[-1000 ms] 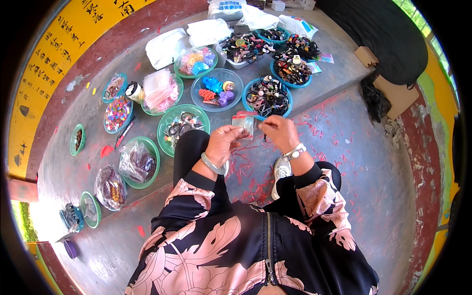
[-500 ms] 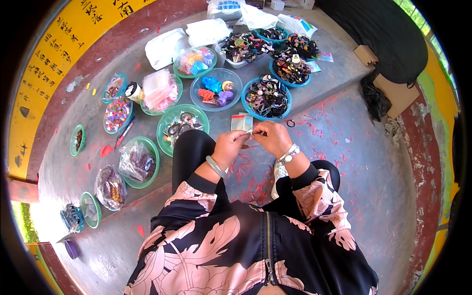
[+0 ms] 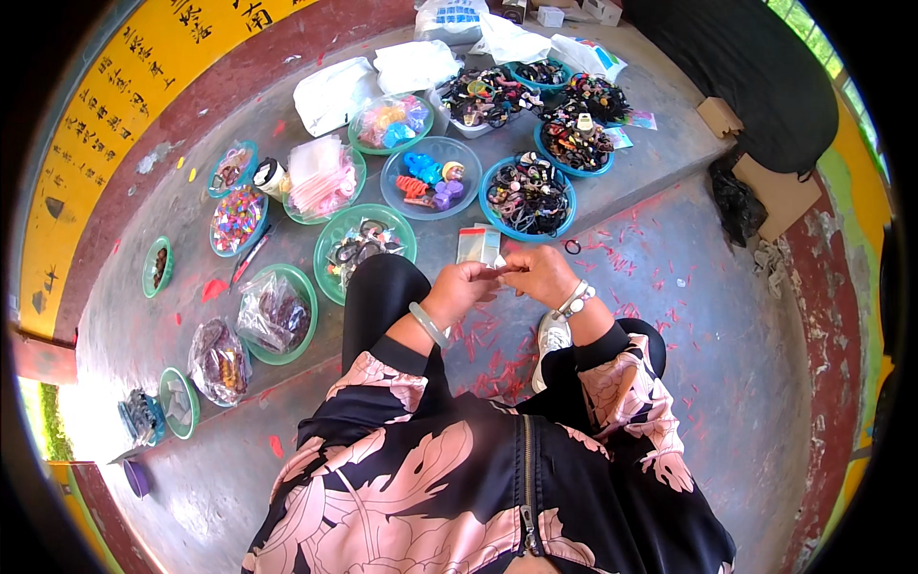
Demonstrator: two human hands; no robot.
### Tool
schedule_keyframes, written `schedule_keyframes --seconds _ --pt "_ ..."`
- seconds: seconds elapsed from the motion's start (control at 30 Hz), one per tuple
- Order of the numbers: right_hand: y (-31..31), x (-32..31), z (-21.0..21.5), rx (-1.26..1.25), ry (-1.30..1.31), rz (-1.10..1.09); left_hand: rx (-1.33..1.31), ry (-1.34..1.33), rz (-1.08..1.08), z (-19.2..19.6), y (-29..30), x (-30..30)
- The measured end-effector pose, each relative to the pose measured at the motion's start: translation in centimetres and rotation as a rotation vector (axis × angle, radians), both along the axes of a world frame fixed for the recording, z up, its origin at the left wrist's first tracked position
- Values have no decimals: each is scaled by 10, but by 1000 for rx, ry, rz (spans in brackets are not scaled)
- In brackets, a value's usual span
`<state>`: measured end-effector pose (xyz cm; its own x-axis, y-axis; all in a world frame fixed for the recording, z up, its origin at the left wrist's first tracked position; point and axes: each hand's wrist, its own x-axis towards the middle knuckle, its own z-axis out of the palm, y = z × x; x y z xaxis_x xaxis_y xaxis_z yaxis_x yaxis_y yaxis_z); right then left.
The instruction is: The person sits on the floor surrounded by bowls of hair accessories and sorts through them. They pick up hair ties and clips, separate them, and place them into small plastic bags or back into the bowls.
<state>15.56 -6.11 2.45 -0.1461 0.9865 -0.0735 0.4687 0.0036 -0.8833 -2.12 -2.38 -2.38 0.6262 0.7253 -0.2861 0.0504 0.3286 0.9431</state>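
Note:
My left hand and my right hand meet in front of my knees, fingers closed and fingertips together. What they pinch is too small to make out. Just beyond the fingertips is a small flat packet, pale with a red-orange edge; whether the fingers hold it I cannot tell. Closest past it stands a blue bowl full of dark hair ties. A green bowl with dark bands and small pale pieces is beside my left knee. A single dark hair tie lies right of the blue bowl.
Further out are a clear bowl of coloured coils, a bowl of bright small pieces, stacked pink-and-clear packets and a green bowl with bagged dark items. Red scraps litter the floor. A raised step edge crosses the floor.
The whole view has shifted slightly, so everything sits a little further right and lower. My fingers have changed their pinch slightly; both hands stay together near the packet.

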Motion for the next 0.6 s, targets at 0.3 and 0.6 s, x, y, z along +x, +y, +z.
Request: schedule_keyframes --seconds 0.3,0.6 --pt "-4 -1 14 -117 -16 58 35 -97 -98 -10 -2 1" --pt "-2 1 6 -17 -221 184 18 -38 -65 -13 -3 1"
